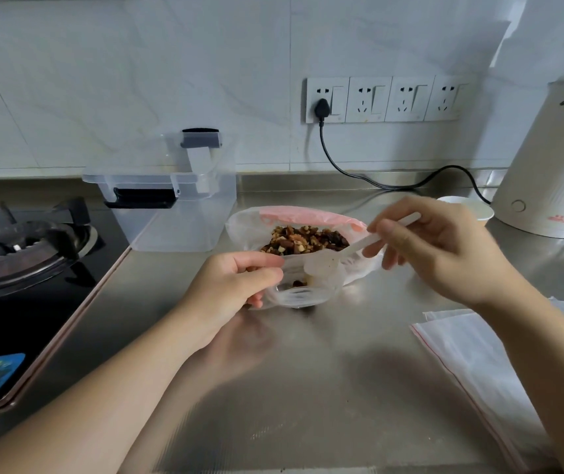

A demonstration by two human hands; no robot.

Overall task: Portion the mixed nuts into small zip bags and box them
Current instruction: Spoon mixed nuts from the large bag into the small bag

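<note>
- Left hand (pixel 239 285) pinches a small zip bag (pixel 299 290) open on the steel counter (pixel 308 388).
- Right hand (pixel 444 251) grips a white spoon (pixel 359 246), bowl inside that bag.
- Mixed nuts (pixel 304 241) sit in a larger bag just behind.
- Kettle (pixel 554 159) lettering is too blurred to read.

Nuts at centre frame, box upper left.
The nut bag (pixel 308 239) sits right of the box (pixel 174 196); spare zip bags (pixel 472 354) lie lower right, kettle (pixel 554 165) upper right, stove (pixel 24 254) left.
</note>
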